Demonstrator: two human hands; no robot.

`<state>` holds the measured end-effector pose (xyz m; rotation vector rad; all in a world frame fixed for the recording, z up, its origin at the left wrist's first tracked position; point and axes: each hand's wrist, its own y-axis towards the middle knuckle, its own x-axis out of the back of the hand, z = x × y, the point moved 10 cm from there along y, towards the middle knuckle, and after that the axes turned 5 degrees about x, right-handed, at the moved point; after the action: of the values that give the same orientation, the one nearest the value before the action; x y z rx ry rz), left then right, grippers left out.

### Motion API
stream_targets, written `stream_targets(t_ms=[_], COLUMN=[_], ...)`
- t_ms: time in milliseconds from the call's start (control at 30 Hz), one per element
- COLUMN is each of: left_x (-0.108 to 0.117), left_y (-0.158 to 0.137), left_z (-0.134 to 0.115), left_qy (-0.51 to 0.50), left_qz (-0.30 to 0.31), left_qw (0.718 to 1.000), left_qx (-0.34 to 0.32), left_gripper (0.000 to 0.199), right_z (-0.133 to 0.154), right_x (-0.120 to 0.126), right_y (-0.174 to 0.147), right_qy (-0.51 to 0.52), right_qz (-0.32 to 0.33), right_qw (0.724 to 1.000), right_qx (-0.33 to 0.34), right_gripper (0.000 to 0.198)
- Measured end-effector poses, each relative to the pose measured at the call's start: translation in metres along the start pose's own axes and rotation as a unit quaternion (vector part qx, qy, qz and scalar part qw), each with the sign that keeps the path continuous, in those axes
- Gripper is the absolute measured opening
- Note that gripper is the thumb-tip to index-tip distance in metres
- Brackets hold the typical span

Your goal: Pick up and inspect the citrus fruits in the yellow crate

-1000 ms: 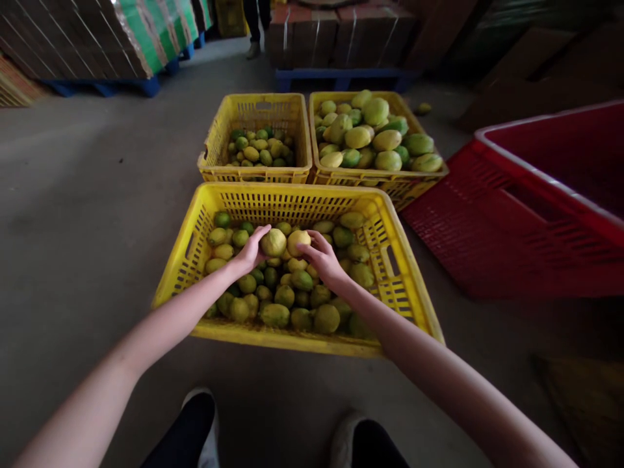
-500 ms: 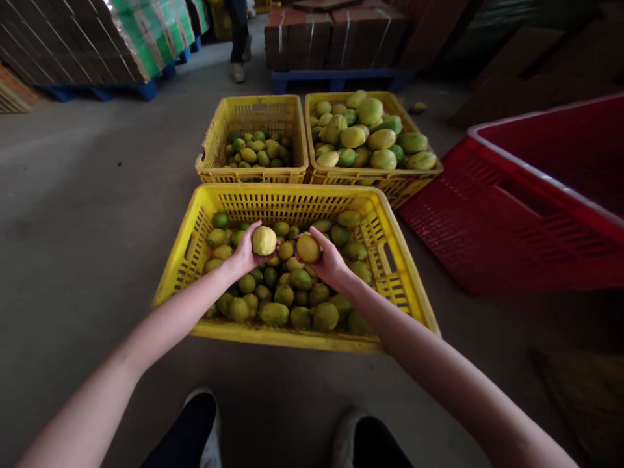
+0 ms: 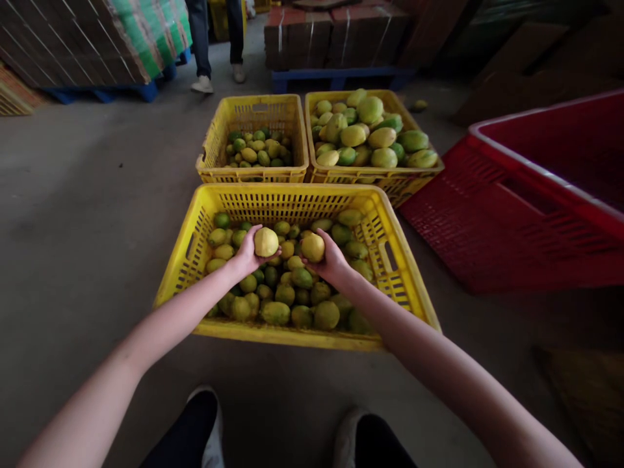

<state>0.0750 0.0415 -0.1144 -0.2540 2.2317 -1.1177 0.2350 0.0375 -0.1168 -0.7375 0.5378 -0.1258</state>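
A large yellow crate (image 3: 297,195) stands on the floor right before me, holding several green and yellow fruits. My left hand (image 3: 246,255) holds a pale yellow fruit (image 3: 266,242) palm-up above the pile. My right hand (image 3: 331,260) cradles another yellow fruit (image 3: 312,247) beside it. Both hands hover over the middle of the crate, close together.
Behind stand two more yellow crates: the left crate (image 3: 253,109) with small fruits, the right crate (image 3: 423,174) heaped with larger ones. A red crate (image 3: 526,208) lies at the right. A person's legs (image 3: 202,39) stand by stacked cartons on blue pallets (image 3: 336,78). My shoes (image 3: 205,422) show below.
Both hands took a fruit from the pile, lifted and turned palm-up. A person at the back walked closer, to the left.
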Motion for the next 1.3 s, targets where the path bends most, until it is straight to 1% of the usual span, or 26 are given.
stream_targets(t_ms=[100,167,233,333,400,533,600,667,800,900,967,1000,1033,1100,1167,1200,1233,1300], left_x=[0.001,-0.004,-0.012,-0.023,-0.03,-0.044,-0.048,-0.048,-0.045,-0.045,-0.047,-0.046,-0.044,-0.035,-0.021,-0.014,-0.009,-0.003], left_y=[0.001,0.0,-0.001,-0.006,-0.011,-0.027,-0.033,-0.036,-0.033,-0.033,-0.033,-0.031,-0.027,-0.015,-0.003,0.002,0.004,0.007], left_z=[0.005,0.004,0.0,-0.007,-0.011,-0.015,-0.017,-0.021,-0.025,-0.027,-0.026,-0.025,-0.024,-0.021,-0.014,-0.01,-0.006,-0.001], left_qy=[-0.013,-0.008,0.02,0.1,0.171,0.291,0.319,0.329,0.325,0.333,0.338,0.331,0.312,0.236,0.123,0.068,0.02,-0.041], left_qz=[-0.002,0.027,0.066,0.118,0.152,0.21,0.219,0.22,0.223,0.237,0.239,0.234,0.222,0.18,0.12,0.093,0.072,0.045], left_qw=[1.0,1.0,0.998,0.986,0.966,0.907,0.887,0.876,0.873,0.861,0.856,0.863,0.879,0.928,0.974,0.988,0.995,0.998], left_qx=[0.021,0.011,-0.013,-0.068,-0.117,-0.218,-0.253,-0.276,-0.288,-0.303,-0.31,-0.302,-0.285,-0.225,-0.144,-0.105,-0.071,-0.025], left_gripper=[0.046,0.054,0.053,0.044,0.043,0.047,0.047,0.046,0.046,0.045,0.043,0.043,0.043,0.045,0.048,0.049,0.048,0.044], right_z=[-0.002,-0.003,-0.003,0.002,0.006,0.017,0.021,0.023,0.024,0.024,0.022,0.02,0.016,0.005,-0.004,-0.007,-0.009,-0.009], right_x=[0.001,0.001,-0.004,-0.013,-0.017,-0.026,-0.03,-0.033,-0.035,-0.037,-0.038,-0.037,-0.036,-0.032,-0.031,-0.031,-0.031,-0.03], right_y=[-0.002,-0.003,-0.004,-0.005,-0.005,-0.009,-0.013,-0.015,-0.016,-0.016,-0.015,-0.013,-0.011,-0.008,-0.007,-0.008,-0.008,-0.009], right_qy=[-0.016,-0.013,-0.006,-0.01,-0.033,-0.091,-0.117,-0.135,-0.139,-0.143,-0.141,-0.135,-0.123,-0.088,-0.047,-0.029,-0.015,0.006], right_qz=[-0.004,-0.008,0.01,0.055,0.079,0.124,0.146,0.161,0.178,0.192,0.193,0.189,0.184,0.17,0.16,0.159,0.157,0.149], right_qw=[1.0,1.0,1.0,0.998,0.996,0.98,0.968,0.959,0.953,0.947,0.95,0.955,0.962,0.978,0.986,0.987,0.987,0.988], right_qx=[-0.007,-0.007,-0.007,0.014,0.04,0.129,0.17,0.19,0.204,0.213,0.202,0.184,0.158,0.084,0.016,-0.007,-0.022,-0.034], right_gripper=[0.032,0.035,0.041,0.048,0.05,0.044,0.041,0.04,0.044,0.047,0.047,0.048,0.05,0.055,0.057,0.055,0.05,0.041])
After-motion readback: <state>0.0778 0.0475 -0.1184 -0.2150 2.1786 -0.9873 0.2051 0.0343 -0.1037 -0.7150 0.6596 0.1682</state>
